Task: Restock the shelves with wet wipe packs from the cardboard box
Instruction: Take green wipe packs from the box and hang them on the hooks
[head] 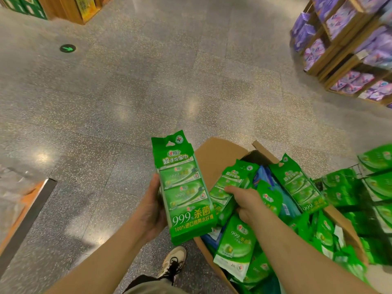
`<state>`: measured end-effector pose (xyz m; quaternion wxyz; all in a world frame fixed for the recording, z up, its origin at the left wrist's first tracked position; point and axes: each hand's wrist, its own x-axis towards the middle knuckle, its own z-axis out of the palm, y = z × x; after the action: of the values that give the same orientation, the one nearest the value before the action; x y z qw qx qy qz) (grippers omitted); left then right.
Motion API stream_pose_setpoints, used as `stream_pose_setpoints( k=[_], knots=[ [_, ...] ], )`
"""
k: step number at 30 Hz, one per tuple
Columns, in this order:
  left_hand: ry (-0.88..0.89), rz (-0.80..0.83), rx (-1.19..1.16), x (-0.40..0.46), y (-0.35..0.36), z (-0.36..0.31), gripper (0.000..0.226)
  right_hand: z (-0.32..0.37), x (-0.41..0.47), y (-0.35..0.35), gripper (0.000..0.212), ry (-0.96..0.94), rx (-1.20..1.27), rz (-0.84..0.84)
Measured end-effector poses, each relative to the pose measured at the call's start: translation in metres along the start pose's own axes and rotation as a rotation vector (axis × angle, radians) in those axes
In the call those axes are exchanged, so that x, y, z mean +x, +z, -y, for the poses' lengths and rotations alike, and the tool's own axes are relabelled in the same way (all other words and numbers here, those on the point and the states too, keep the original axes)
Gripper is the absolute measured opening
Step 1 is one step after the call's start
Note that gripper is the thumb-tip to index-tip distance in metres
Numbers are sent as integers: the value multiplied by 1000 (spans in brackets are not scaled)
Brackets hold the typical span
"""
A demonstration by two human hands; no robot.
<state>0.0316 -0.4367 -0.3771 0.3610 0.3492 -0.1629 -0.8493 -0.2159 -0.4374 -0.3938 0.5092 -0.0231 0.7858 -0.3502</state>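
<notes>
Our left hand [151, 211] grips a green wipe multipack [184, 187] upright, clear of the cardboard box [214, 154], likely staged for shelving. Right hand [247, 200] curls round a second pack [228, 187] inside it. Wire shelf [358, 187] just right, partly stocked.

the held pack [184, 192] reads "999% 杀菌" and "100%"; a box pack [237, 238] "999"; floor sign [67, 48], green arrow.

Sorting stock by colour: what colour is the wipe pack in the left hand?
Green with white lettering: wipe pack, held by the left hand; head view.
</notes>
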Motion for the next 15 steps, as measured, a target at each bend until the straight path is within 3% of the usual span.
stream_pose_setpoints(
  k=[9,11,13,15],
  knots=[
    [-131,25,90,23,31,6,115,1,-46,-48,58,-242,197,-29],
    [-167,59,106,29,44,10,116,5,-63,-68,45,-281,322,-29],
    [-188,92,130,33,61,15,103,7,-80,-90,28,-294,466,-25],
    [-218,142,162,35,80,22,87,5,-98,-113,33,-269,615,-16]
  ],
)
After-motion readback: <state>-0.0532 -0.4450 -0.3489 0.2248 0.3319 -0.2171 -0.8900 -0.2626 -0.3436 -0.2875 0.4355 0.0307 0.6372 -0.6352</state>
